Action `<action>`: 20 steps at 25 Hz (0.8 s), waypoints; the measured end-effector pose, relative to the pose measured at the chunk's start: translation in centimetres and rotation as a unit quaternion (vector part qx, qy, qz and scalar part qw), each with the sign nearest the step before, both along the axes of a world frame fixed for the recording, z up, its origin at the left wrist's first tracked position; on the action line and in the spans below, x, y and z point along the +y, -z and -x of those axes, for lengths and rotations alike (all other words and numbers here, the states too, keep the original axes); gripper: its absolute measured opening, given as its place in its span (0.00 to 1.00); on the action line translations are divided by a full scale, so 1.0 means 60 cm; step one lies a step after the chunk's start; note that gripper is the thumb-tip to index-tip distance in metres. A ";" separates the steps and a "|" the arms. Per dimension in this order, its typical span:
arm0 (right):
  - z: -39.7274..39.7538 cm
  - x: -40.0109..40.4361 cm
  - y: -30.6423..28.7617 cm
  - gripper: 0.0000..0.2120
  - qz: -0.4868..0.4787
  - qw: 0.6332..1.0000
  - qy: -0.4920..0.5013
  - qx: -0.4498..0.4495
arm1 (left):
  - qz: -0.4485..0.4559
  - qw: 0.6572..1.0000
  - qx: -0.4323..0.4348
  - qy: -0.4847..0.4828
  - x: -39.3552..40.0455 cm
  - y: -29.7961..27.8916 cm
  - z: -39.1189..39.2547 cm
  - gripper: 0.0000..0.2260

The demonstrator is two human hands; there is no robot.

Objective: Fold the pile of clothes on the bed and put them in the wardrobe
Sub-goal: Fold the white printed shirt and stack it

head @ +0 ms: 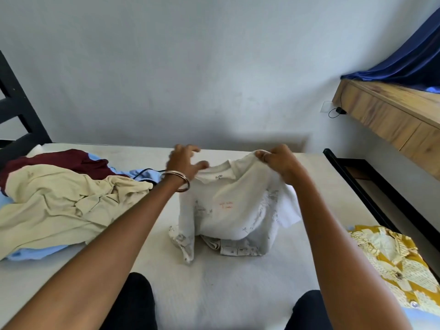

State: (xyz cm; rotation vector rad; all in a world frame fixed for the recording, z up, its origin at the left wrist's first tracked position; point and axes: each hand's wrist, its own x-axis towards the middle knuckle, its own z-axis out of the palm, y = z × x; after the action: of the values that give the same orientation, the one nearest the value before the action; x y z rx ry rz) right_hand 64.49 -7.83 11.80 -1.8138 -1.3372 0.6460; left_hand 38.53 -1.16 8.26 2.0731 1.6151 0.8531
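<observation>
Tee (228,210) in white is hanging mid-bed, right hand (278,163) pinching one shoulder while the left hand (184,160) hovers with fingers spread near the collar, gripping nothing. Looks thin and floppy, so I'd grab both shoulder seams; the pile (59,198) sits just left.

Open mattress in the middle, clothes at both sides

The bed (228,277) lies bare along its near edge; a clothes pile (62,201) blocks the left side, a yellow garment (395,263) the right edge, a white shirt (235,210) the centre.
</observation>
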 end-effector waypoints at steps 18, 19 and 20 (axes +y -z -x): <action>0.120 -0.038 0.262 0.24 0.058 0.992 0.044 0.106 | 0.008 0.885 -0.464 -0.030 -0.027 -0.132 -0.074 0.03; 0.115 -0.025 0.248 0.15 0.006 0.988 0.089 0.127 | -0.007 0.868 -0.495 -0.046 -0.022 -0.144 -0.052 0.01; 0.106 -0.021 0.225 0.10 -0.043 0.981 0.123 0.142 | -0.023 0.861 -0.500 -0.093 -0.011 -0.147 -0.018 0.03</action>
State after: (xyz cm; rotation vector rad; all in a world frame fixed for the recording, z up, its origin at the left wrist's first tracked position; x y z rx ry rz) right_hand 58.13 -9.08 -1.73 -1.7082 -0.9224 0.6724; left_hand 39.63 -1.85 17.11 1.0967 1.1654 1.6670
